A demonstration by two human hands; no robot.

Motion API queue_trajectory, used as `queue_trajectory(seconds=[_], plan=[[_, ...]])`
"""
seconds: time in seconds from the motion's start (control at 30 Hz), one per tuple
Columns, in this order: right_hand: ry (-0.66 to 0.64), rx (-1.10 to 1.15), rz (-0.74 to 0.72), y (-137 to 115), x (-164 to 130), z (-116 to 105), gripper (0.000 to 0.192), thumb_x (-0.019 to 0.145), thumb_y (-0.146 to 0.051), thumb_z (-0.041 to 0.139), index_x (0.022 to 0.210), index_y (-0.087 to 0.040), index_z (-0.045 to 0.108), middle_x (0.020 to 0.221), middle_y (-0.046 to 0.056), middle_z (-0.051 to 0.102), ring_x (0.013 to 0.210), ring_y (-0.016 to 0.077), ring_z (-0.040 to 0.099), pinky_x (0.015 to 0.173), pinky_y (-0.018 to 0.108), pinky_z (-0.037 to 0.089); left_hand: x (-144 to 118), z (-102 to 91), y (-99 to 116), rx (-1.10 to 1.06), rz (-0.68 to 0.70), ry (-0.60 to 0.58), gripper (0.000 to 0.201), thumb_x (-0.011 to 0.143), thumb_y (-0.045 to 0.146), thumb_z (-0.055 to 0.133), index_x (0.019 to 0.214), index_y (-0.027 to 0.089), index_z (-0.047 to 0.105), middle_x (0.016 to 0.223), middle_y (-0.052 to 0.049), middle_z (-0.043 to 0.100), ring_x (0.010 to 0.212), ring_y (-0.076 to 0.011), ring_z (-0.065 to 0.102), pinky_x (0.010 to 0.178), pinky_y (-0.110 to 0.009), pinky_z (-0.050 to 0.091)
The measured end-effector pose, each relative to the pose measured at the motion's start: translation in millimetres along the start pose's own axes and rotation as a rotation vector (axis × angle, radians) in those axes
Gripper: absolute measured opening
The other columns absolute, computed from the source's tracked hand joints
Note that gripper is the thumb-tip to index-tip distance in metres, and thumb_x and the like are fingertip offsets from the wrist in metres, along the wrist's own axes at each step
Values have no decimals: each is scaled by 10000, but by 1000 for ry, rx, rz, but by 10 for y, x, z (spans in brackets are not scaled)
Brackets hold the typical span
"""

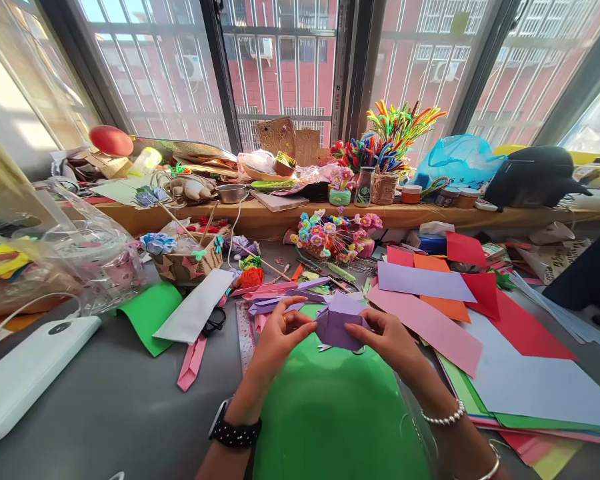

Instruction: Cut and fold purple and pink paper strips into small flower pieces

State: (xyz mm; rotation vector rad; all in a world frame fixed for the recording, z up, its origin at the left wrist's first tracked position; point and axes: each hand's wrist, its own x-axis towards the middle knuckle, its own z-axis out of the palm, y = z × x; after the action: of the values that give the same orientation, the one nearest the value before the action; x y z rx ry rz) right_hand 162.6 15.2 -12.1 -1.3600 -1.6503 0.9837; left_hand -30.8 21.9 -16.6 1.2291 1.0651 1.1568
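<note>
Left hand [280, 333] and right hand [387, 337] pinch a folded purple paper piece [341, 323]; uneven finger pressure would probably skew its crease.

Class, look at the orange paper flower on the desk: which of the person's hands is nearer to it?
Left. The left hand pinches the purple folded paper just below-right of the orange paper flower; the right hand holds the paper's far side.

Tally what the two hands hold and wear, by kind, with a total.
Folded purple paper piece, pinched between left hand and right hand: 1
Black spotted watch, left wrist: 1
Ring, left hand: 1
Bead bracelet, right wrist: 1
Silver bangle, right forearm: 1
Total: 5
</note>
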Motion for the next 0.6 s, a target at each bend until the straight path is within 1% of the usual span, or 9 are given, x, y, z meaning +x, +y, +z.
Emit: queue_trajectory(seconds=[0.07, 0.1, 0.2, 0.27, 0.33, 0.4, 0.5, 0.6], plan=[[-69, -3, -1, -32, -13, 20, 282, 702, -409, 579, 678, -132, 623, 590, 0, 571, 540, 117, 501, 471, 205, 361, 9, 4, -16, -60, -2, 66, 504, 615, 271, 683, 1036, 161, 429, 661, 29, 587, 661, -128, 567, 658, -249, 419], [-85, 13, -2, -50, -19, 26, 285, 703, -414, 577, 702, -135, 632, 618, 9, 592, 559, 124, 518, 485, 209, 378, 10, 7, -20, -83, -7, 76, 507, 616, 269, 682, 1039, 161, 425, 660, 31, 590, 662, -128, 570, 666, -255, 425], [-54, 84, -8, -90, -31, 38, 278, 692, -408, 592, 785, -151, 644, 745, 40, 648, 664, 157, 571, 562, 233, 434, 9, 19, -24, -88, -38, 25, 533, 605, 267, 690, 1044, 154, 411, 640, 25, 608, 654, -139, 582, 669, -278, 441], [-22, 95, -35, -93, -33, 57, 255, 680, -381, 614, 808, -163, 648, 789, 46, 662, 712, 169, 583, 606, 246, 446, 5, 33, -20, -77, -56, -21, 542, 595, 262, 698, 1042, 151, 411, 633, 20, 617, 651, -143, 587, 654, -276, 444], [-15, 69, -64, -74, -34, 97, 209, 689, -356, 611, 760, -164, 649, 735, 35, 659, 676, 159, 576, 586, 237, 434, -2, 56, -14, -91, -62, -34, 532, 598, 254, 699, 1038, 155, 419, 637, 19, 618, 652, -136, 585, 644, -261, 442], [19, 66, -56, -43, -36, 158, 209, 716, -356, 580, 698, -155, 637, 655, 23, 636, 598, 138, 549, 518, 221, 404, -12, 91, -11, -129, -66, -17, 519, 597, 245, 703, 1033, 161, 433, 652, 21, 615, 651, -125, 581, 636, -243, 437], [78, 152, -4, -5, -42, 251, 249, 731, -387, 554, 695, -149, 619, 640, 17, 621, 556, 124, 532, 469, 207, 382, -30, 158, -25, -185, -67, 27, 519, 582, 229, 717, 1023, 168, 450, 667, 31, 600, 650, -114, 576, 621, -218, 428], [65, 175, 2, -8, -51, 289, 249, 736, -388, 552, 693, -149, 606, 632, 17, 618, 555, 127, 543, 470, 208, 403, -43, 201, -51, -192, -64, 79, 519, 593, 237, 711, 1032, 173, 441, 673, 31, 604, 666, -118, 582, 621, -212, 424]])
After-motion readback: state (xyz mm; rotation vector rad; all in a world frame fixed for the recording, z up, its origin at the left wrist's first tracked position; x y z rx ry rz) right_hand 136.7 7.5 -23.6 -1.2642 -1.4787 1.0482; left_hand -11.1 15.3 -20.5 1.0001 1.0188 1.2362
